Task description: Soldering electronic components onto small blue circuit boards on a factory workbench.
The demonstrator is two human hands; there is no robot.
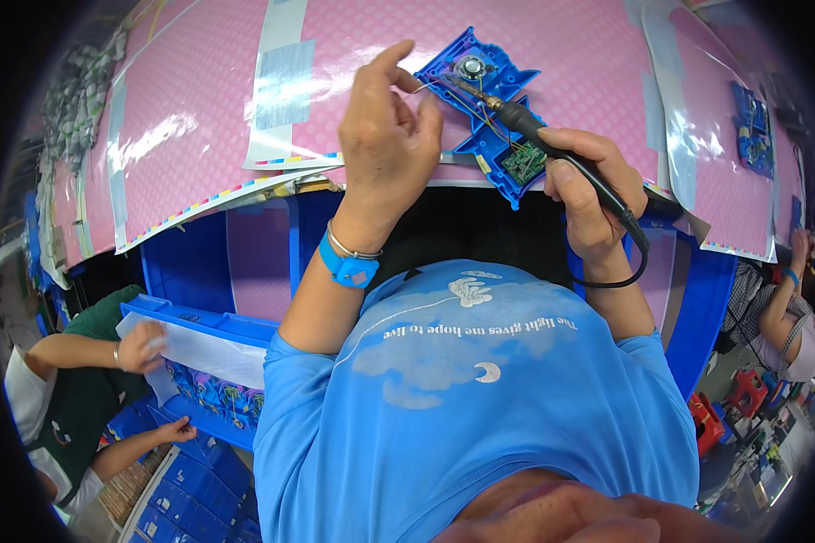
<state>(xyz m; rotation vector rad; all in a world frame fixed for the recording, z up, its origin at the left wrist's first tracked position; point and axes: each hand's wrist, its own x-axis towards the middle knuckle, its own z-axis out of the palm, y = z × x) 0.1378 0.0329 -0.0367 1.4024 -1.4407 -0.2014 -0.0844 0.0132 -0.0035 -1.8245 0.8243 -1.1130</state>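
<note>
My right hand [593, 185] is closed round a soldering iron [525, 125] with a black handle, its cord looping down by my wrist. The iron's metal tip reaches over a blue plastic housing [516, 83], in two joined parts lying open on the table. Inside the upper part sits a round silver speaker [470, 67]; the lower part holds a green circuit board [523, 161]. Thin wires run between them. My left hand [385, 136] is at the housing's left edge, its fingers bent round a thin pale wire near the tip. The exact finger contact is hard to see.
The table [353, 27] has a pink patterned covering with taped seams. Another blue housing [752, 131] lies at the right. Lower left, a co-worker's hands are by a blue bin [217, 421] of parts and a white sheet [217, 355]. Another person's arm shows at far right.
</note>
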